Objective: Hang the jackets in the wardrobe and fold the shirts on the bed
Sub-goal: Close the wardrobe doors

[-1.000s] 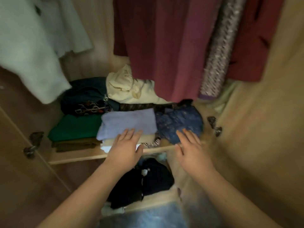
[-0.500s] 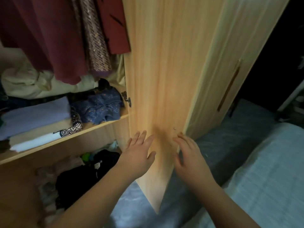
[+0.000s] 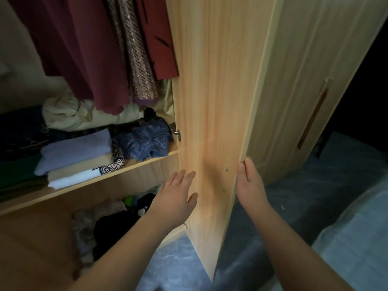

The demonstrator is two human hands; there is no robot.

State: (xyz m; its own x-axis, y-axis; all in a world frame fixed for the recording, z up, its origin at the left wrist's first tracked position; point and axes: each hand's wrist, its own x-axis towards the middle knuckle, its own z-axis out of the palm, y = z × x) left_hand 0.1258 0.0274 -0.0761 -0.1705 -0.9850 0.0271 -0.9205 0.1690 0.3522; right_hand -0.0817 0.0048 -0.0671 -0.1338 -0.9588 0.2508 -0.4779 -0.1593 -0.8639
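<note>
Three garments hang on the rail inside the wardrobe: a maroon cloth jacket [image 3: 84,49], a brown flecked tweed jacket [image 3: 136,64] and a rust-red jacket with black marks [image 3: 159,38]. So the hanging part looks done, or close to it.

On the light wooden shelf [image 3: 136,164] below sits a folded stack with a lavender folded top [image 3: 77,148] on it. Beside the stack lie a crumpled blue floral garment [image 3: 147,141] and a cream bundle [image 3: 84,116], neither folded. A dark heap of clothes [image 3: 117,223] fills the lower compartment.

The right grip [image 3: 249,185], a bare hand, has its fingers hooked round the free edge of the light wooden wardrobe door [image 3: 210,101]. The left grip [image 3: 176,198] is flat, fingers straight, holding nothing, just beside the door's inner face. I cannot tell if it touches.

This reads as a door move, probably closing up. Only a strip of the pale blue-grey bed [image 3: 357,238] shows at the right, with no shirts on it. Whether shirts are left to fold elsewhere on the bed cannot be told.
</note>
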